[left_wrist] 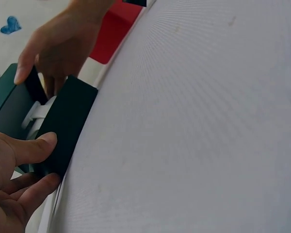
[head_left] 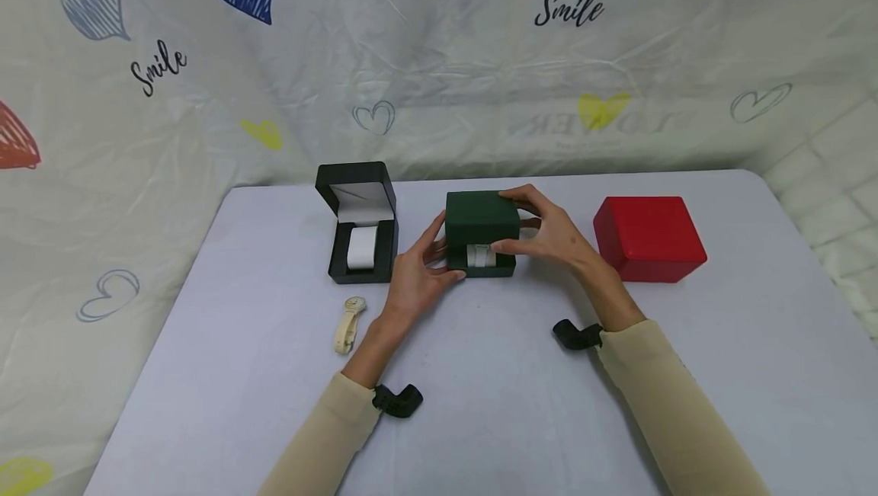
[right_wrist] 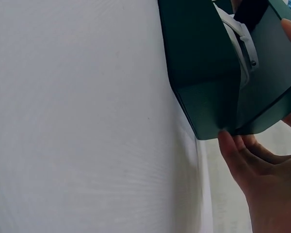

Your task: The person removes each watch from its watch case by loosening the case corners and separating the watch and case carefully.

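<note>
Both hands on green box: left hand steadies base, right hand grips half-raised lid. Next likely needs firm base hold.

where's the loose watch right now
In the head view the watch lies on the table, just in front of the open black box and left of the left hand.

The person wears a long-sleeved top in a pale beige, its 2 sleeves reaching down to the wrists with plain, snug cuffs. A black strap sits at the left wrist and another black strap at the right wrist, each sticking out past the cuff. Both the left hand and the right hand are bare.
</note>
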Demonstrator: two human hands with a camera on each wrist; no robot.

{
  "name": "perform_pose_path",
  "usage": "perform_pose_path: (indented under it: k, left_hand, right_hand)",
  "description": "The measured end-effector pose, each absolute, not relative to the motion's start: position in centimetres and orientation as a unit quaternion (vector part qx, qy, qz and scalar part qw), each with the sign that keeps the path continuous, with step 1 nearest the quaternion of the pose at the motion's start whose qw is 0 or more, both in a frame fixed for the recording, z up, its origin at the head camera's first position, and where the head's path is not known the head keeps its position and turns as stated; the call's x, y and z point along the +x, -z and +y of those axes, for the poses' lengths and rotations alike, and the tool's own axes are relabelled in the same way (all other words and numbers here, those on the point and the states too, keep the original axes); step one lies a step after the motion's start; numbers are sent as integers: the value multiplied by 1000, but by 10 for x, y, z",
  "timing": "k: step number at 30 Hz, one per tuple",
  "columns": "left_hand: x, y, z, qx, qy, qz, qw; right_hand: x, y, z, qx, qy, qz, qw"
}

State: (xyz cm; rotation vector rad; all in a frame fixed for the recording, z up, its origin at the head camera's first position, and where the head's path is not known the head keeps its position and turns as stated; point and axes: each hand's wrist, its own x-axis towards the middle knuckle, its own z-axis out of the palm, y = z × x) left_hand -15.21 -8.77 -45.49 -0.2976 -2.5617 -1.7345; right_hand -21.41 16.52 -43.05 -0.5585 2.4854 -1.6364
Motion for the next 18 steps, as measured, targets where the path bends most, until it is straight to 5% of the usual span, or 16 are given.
perform_pose_path:
  k: [18]
  left_hand:
    - [-153, 456, -88, -73, 591, -803, 5]
  right_hand:
    - [-215, 429, 164, -161, 544, 821, 68]
